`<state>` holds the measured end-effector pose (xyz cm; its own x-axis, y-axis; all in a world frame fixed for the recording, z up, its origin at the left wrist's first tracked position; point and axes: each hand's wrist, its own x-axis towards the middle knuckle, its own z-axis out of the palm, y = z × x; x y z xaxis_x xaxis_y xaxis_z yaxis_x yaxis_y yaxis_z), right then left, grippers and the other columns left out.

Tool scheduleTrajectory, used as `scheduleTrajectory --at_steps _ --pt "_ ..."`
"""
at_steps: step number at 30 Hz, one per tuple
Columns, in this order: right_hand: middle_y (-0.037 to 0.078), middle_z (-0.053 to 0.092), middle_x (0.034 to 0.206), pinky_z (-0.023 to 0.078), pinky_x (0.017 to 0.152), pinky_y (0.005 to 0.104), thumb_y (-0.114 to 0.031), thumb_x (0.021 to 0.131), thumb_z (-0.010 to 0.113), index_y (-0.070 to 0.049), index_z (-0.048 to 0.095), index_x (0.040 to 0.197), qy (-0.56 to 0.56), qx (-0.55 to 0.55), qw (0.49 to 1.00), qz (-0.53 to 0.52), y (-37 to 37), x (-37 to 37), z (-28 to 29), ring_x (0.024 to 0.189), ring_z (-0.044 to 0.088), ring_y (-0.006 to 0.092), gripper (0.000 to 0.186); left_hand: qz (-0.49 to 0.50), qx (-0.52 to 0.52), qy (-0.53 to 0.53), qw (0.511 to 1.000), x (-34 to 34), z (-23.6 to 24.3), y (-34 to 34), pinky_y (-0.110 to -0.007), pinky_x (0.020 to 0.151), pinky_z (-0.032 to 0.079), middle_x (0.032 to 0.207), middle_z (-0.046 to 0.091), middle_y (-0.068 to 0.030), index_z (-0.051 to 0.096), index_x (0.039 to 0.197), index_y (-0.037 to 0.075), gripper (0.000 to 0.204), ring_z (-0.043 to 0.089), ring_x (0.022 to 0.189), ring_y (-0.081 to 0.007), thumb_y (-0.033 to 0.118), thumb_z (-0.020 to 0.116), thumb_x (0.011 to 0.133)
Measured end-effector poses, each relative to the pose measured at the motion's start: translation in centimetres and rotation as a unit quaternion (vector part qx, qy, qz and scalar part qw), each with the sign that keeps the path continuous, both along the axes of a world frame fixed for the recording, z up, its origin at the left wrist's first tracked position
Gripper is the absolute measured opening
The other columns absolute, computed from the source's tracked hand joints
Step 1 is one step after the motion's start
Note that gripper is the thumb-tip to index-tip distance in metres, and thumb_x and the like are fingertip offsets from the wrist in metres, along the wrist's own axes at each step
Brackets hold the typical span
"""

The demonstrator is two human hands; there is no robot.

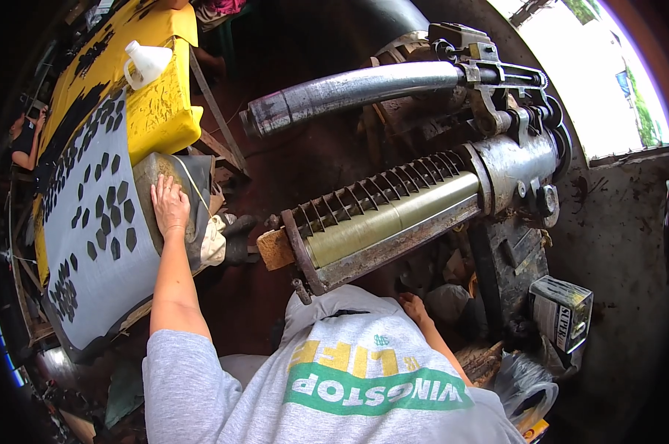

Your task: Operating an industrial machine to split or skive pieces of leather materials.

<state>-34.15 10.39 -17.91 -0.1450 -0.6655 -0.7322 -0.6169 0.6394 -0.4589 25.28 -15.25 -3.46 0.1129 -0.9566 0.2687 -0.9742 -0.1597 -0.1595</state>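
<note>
My left hand lies with fingers stretched out on a worn, padded dark surface, beside a grey sheet bearing several dark cut shapes. A white cloth bundle sits just below that pad. My right hand is low beside my body, partly hidden by my shirt, below the metal machine, and I cannot make out whether it holds anything. The machine has an olive roller, a row of curved fins, a wooden block at its left end and a long steel tube above.
A yellow padded table holds a white jug. A co-worker is at the far left, another person's legs show at the top. A metal can, plastic bags and a wall with a bright window are on the right.
</note>
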Motion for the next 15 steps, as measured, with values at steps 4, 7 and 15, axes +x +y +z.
scheduleTrajectory --at_steps 4,7,15 --pt "0.019 0.061 0.108 0.043 0.088 0.0325 -0.021 0.085 0.055 0.000 0.057 0.111 0.011 -0.001 1.000 0.008 0.3 -0.2 -0.5 0.104 0.057 0.0281 0.033 0.000 0.001 -0.003 1.000 0.0 0.0 -0.1 -0.038 0.108 0.022 0.118 0.056 -0.0063 0.064 0.087 0.006 0.019 0.038 0.124 -0.0211 0.014 0.051 0.077" --pt "0.019 0.060 0.108 0.043 0.088 0.0328 -0.020 0.085 0.055 0.000 0.058 0.110 0.018 -0.008 1.000 -0.002 0.7 -0.3 -1.1 0.104 0.057 0.0283 0.033 -0.003 0.000 -0.004 1.000 -0.2 0.1 -0.1 -0.038 0.108 0.022 0.118 0.056 -0.0066 0.064 0.088 0.005 0.019 0.038 0.124 -0.0214 0.014 0.050 0.077" --pt "0.019 0.058 0.113 0.041 0.092 0.0343 -0.022 0.084 0.054 0.001 0.055 0.114 -0.005 0.020 1.000 0.004 0.2 0.0 -0.1 0.110 0.054 0.0292 0.038 -0.005 -0.008 0.001 1.000 0.1 -0.2 0.0 -0.039 0.107 0.023 0.118 0.056 -0.0071 0.063 0.086 0.005 0.017 0.038 0.124 -0.0220 0.012 0.050 0.078"
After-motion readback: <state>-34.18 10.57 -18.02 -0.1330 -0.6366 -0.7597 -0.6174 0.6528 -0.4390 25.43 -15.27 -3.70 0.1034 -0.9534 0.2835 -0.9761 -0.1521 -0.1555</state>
